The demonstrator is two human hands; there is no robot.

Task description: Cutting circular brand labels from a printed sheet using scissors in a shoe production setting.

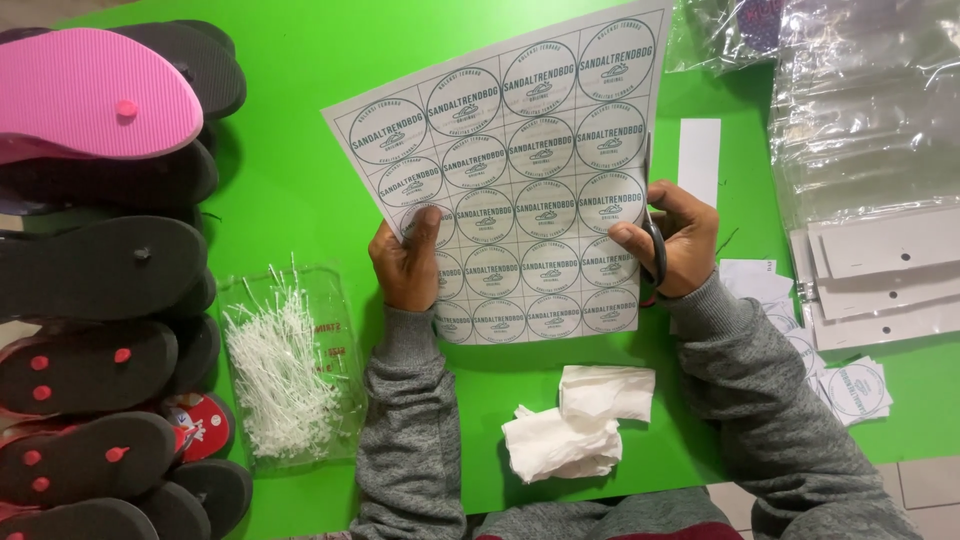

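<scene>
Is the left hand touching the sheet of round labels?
Touching. The head view shows the left hand gripping the lower left edge of the label sheet, with its thumb lying across the front of the paper.

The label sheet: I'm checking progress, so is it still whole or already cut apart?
Mostly whole: the label sheet shows unbroken rows of round labels, held by the left hand; scissors in the right hand meet its right edge.

Single head cam, looks steeply down, close over green table (290,190); wearer's body at bottom edge.
</scene>
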